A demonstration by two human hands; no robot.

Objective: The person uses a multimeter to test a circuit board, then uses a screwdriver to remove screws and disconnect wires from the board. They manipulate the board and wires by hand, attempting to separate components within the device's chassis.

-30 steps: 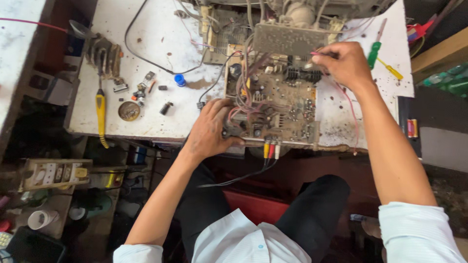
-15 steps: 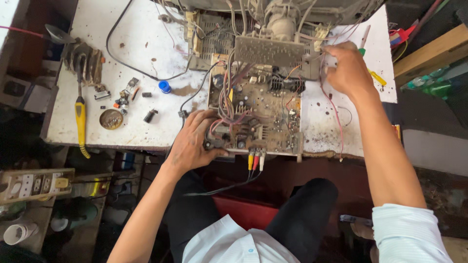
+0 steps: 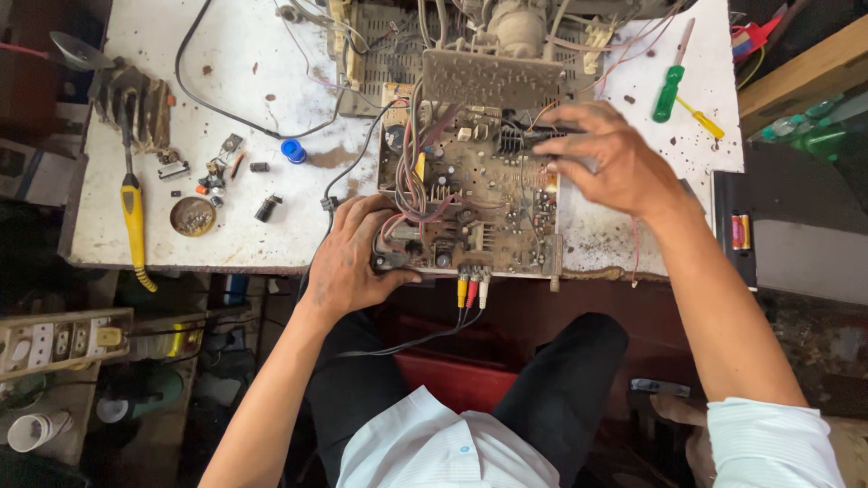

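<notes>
Centrally placed: brown circuit board (image 3: 470, 203) on white bench (image 3: 226, 99), both hands upon it.
Left hand (image 3: 348, 258) at 7 o'clock, fingers curled, gripping board's near corner; right hand (image 3: 606, 163) at 3 o'clock, fingers spread over components. Green screwdriver (image 3: 667, 90) at 1 o'clock; yellow soldering iron (image 3: 134, 212) at 9 o'clock.

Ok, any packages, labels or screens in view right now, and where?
Battery: right of the table, on a dark surface; small upright cylinder, red and gold wrapper.
Round tin: left on the white table; shallow, brownish, open.
Power strip: lower left, below the table; cream block, yellow plug.
No screens visible.
</notes>
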